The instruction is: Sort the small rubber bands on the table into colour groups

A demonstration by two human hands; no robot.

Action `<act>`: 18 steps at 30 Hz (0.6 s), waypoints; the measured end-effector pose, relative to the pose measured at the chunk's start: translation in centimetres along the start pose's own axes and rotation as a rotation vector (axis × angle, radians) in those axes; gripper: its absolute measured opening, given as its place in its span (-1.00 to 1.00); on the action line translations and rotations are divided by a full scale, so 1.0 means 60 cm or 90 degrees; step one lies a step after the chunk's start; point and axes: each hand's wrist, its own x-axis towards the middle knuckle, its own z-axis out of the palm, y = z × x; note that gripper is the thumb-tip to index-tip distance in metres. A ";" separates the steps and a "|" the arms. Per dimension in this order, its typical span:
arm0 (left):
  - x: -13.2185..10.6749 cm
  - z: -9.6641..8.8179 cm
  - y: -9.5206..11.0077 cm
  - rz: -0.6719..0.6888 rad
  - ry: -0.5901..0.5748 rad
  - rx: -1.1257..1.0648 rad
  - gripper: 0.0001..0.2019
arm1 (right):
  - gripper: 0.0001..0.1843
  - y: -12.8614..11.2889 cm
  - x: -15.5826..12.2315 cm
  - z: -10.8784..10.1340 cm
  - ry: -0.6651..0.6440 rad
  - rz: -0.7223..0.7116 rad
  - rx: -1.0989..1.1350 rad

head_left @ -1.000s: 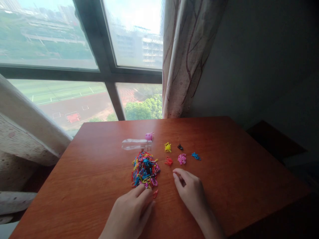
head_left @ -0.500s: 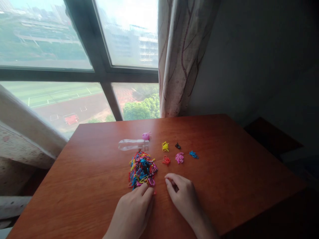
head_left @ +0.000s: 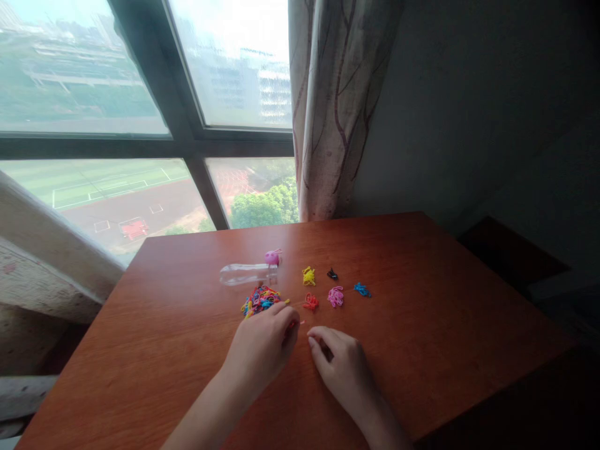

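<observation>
My left hand point(head_left: 267, 334) is closed, thumb and fingers pinched together. The tip of a small red plastic pin point(head_left: 302, 322) pokes out from its fingertips. Behind that hand, partly hidden by it, lies a mixed heap of coloured plastic pins point(head_left: 262, 300). My right hand point(head_left: 342, 362) rests on the table just to the right, thumb and forefinger pressed together; I cannot make out anything between them. Past the hands lie small single-colour piles: red pins point(head_left: 310, 302), yellow pins point(head_left: 308, 275), pink pins point(head_left: 335, 297), blue pins point(head_left: 362, 289) and black pins point(head_left: 332, 274).
A clear plastic bottle point(head_left: 244, 274) lies on its side behind the heap, with a pink lid point(head_left: 272, 257) beside its mouth. The brown wooden table point(head_left: 154, 325) stands against a window point(head_left: 187, 147), and a curtain point(head_left: 328, 125) hangs beyond its far edge.
My left hand has moved up and to the right from the near edge of the heap, carrying the red pin. The right hand has stayed nearly still. The view has shifted slightly.
</observation>
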 end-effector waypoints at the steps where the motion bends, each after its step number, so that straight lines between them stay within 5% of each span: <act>1: 0.018 -0.002 0.001 -0.001 -0.014 -0.002 -0.82 | -0.81 0.001 0.000 0.001 0.001 -0.001 -0.001; 8: 0.102 0.012 0.006 0.020 -0.039 0.003 -0.85 | -0.80 0.005 -0.001 0.004 0.007 -0.010 0.008; 18: 0.095 0.017 -0.006 0.025 -0.038 -0.004 -0.86 | -0.79 0.002 0.001 -0.001 0.003 -0.001 0.006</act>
